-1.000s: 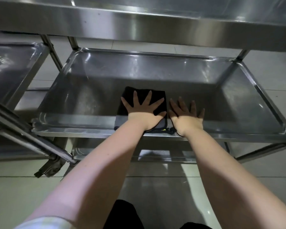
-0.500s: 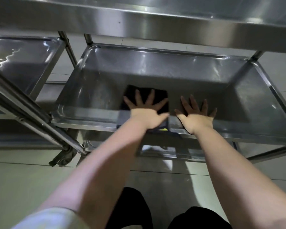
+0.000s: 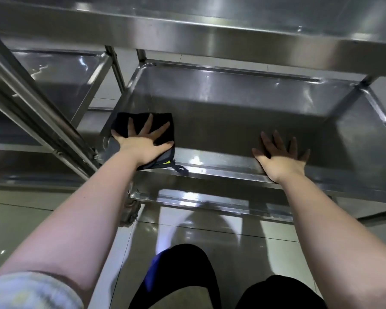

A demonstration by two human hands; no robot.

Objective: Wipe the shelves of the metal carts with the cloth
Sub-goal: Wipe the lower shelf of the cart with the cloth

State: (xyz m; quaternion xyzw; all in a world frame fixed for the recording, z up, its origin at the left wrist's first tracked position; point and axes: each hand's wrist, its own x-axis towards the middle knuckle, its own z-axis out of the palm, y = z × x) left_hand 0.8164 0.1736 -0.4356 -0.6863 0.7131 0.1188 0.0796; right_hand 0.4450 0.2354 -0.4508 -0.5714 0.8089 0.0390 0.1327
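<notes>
The top shelf (image 3: 210,34) of the metal cart spanned the far, upper part of the view. Below it lay the wide middle shelf (image 3: 232,121), a shallow steel tray with a raised rim. A second cart's shelf (image 3: 60,72) stood just beside it on the left.

The left grip (image 3: 143,143), a bare hand, lay flat on the cloth (image 3: 120,120), fingers straight and spread, pressing down rather than curling round it. The right grip (image 3: 281,159) rested open and bare on the same shelf by the near rim, well apart from the cloth and holding nothing.

The dark, folded cloth sat in the near left corner of the middle shelf, its near edge lapping over the rim, a small loop (image 3: 179,169) trailing to the right. It looked soft, light and limp, likely to bunch or skid on slick steel. A broad palm over its middle seemed the best hold for wiping, and a pinch at an edge or the loop for lifting.
</notes>
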